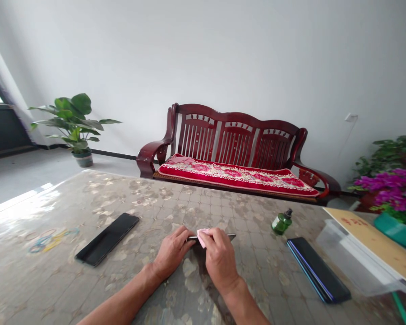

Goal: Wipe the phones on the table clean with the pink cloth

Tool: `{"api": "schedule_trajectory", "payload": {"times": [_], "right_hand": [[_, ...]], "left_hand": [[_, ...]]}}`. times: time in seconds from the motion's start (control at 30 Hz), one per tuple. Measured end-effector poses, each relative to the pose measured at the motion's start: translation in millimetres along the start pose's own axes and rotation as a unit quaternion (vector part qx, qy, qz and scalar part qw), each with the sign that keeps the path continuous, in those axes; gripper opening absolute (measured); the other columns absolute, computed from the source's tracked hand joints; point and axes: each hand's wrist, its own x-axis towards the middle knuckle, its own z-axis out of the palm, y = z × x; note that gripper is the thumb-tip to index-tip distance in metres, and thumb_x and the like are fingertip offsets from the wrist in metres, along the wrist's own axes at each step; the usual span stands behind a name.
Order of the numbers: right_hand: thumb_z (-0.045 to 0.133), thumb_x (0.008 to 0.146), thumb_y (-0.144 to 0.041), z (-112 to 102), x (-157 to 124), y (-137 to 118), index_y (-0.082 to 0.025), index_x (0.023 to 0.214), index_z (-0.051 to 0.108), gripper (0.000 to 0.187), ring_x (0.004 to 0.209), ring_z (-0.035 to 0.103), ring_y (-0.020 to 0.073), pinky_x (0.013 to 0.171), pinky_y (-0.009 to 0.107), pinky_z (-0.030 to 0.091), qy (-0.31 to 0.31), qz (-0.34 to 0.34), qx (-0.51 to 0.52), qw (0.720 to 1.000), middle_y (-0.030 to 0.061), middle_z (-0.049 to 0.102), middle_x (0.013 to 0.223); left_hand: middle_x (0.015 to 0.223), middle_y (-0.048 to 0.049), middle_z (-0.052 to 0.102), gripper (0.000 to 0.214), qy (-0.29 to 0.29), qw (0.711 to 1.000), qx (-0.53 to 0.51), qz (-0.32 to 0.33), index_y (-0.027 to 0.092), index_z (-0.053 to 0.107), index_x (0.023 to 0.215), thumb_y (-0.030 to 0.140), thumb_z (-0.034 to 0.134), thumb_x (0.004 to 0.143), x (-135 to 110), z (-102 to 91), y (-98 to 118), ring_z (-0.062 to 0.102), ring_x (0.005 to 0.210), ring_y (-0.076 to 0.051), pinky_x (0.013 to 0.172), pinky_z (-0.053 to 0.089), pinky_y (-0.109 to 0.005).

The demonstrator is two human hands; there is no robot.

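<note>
Nothing can be read for certain: the reddish characters [354,221] at the far end of the tan board [372,238], toward the tabletop's [253,257] right edge, are indistinct, and the pale label [275,223] on the green bottle [283,222], nearer the far edge, is too small

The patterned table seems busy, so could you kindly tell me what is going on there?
A person's left hand grips a thin dark object, seen nearly edge-on, while their right hand holds a pink cloth against it. A black phone lies on the table to the left; stacked phones lie to the right, near a small green bottle.
</note>
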Motion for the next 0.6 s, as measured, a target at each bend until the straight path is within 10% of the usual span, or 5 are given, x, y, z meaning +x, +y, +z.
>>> {"api": "schedule_trajectory", "payload": {"times": [0.6], "right_hand": [[0.050, 0.087, -0.031, 0.1, -27.5, 76.5, -0.018, 0.101, 0.074, 0.030, 0.085, 0.065, 0.0202, 0.078, 0.031, 0.052, 0.177, 0.277, 0.129, 0.936, 0.0089, 0.071, 0.092]], "left_hand": [[0.086, -0.0035, 0.062, 0.021, 0.017, 0.999, -0.018, -0.026, 0.022, 0.063, 0.091, 0.033, 0.045, 0.094, 4.5, -1.5, 4.6, 0.062, 0.081, -0.019, 0.073, 0.047, -0.027]]}}
